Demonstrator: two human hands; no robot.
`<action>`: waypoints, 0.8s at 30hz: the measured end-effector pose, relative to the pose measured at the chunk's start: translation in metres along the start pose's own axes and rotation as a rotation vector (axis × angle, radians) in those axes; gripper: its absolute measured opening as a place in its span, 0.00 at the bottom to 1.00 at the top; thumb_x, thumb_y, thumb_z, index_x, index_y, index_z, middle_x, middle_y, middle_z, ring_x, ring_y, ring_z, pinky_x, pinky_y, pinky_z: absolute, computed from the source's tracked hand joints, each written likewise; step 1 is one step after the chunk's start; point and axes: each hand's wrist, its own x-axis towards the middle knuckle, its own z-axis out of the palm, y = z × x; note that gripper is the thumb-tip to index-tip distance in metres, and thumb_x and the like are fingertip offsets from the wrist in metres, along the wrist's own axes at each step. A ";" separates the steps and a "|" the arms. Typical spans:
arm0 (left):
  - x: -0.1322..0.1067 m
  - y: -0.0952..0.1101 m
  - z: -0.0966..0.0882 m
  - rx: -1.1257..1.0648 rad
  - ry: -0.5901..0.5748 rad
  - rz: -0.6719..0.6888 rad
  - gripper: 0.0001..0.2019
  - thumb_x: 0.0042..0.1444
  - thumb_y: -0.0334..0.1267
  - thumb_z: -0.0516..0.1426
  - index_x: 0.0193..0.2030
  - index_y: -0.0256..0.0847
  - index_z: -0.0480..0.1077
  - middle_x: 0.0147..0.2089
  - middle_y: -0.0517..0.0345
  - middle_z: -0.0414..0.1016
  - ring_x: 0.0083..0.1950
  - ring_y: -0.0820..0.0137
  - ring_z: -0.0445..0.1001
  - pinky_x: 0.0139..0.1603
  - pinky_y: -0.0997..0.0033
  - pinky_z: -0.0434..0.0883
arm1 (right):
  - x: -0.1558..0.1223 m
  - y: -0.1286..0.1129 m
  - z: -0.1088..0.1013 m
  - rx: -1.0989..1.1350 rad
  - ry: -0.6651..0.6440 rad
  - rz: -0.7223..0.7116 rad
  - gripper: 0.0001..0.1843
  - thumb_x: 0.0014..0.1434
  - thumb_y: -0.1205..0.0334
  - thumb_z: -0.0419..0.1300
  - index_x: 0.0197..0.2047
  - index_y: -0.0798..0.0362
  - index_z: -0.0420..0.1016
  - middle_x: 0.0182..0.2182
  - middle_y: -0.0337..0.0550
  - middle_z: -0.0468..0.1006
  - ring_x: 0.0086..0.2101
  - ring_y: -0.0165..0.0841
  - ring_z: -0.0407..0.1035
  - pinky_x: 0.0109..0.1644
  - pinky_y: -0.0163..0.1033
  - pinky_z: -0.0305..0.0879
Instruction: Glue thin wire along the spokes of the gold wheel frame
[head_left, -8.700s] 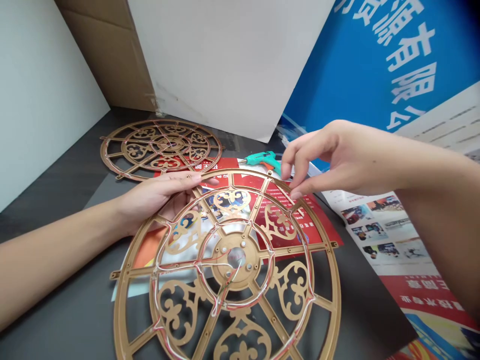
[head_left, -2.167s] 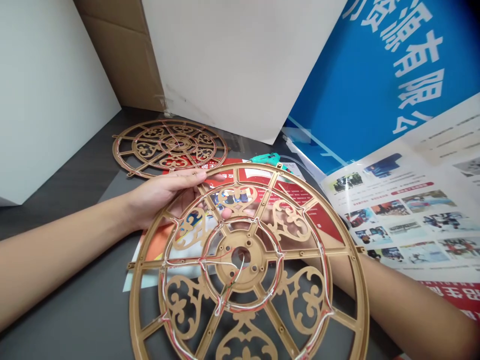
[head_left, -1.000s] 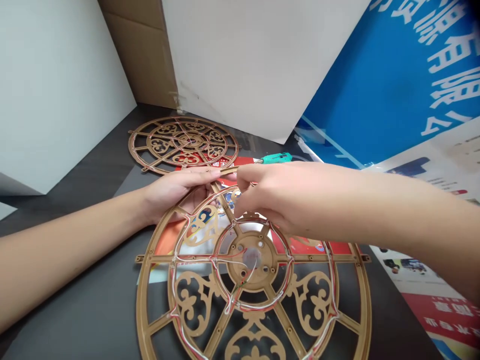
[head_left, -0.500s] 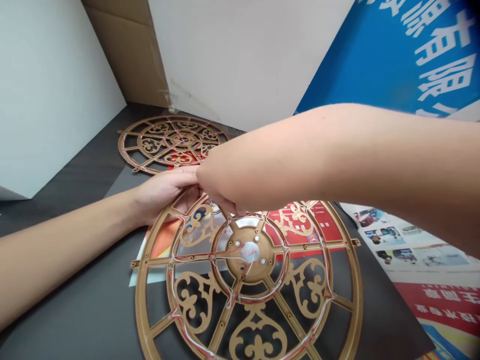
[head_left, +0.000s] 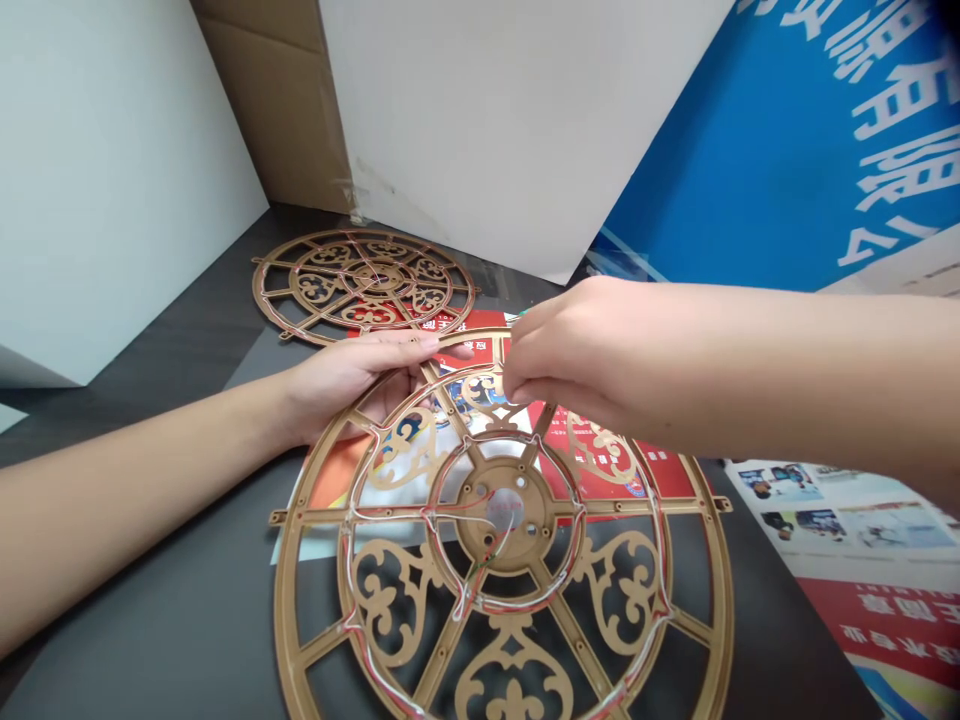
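A large gold openwork wheel frame (head_left: 504, 520) lies flat in front of me, with thin white and red wires running along its rings and spokes. My left hand (head_left: 351, 378) rests on the frame's far left rim, fingers stretched out flat along it. My right hand (head_left: 570, 350) hovers over the frame's far middle part, fingertips pinched together just above a scroll ornament; what they pinch is too small to make out.
A second gold wheel frame (head_left: 364, 285) lies farther back on the dark table (head_left: 150, 420). Printed leaflets (head_left: 847, 520) lie under and to the right of the near frame. White boards (head_left: 510, 120), cardboard and a blue banner (head_left: 787, 150) stand behind.
My right arm, stretched across the frame toward my left hand half a second ago, has drawn back to the right, with its pinched fingers now over the far middle. The left hand stayed put.
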 end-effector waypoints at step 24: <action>0.002 0.000 0.001 -0.015 0.067 -0.030 0.15 0.71 0.34 0.61 0.61 0.30 0.78 0.51 0.42 0.89 0.41 0.65 0.89 0.46 0.67 0.88 | -0.003 -0.047 0.010 -0.014 -0.252 0.538 0.18 0.65 0.54 0.70 0.23 0.47 0.81 0.17 0.37 0.72 0.18 0.29 0.59 0.23 0.41 0.55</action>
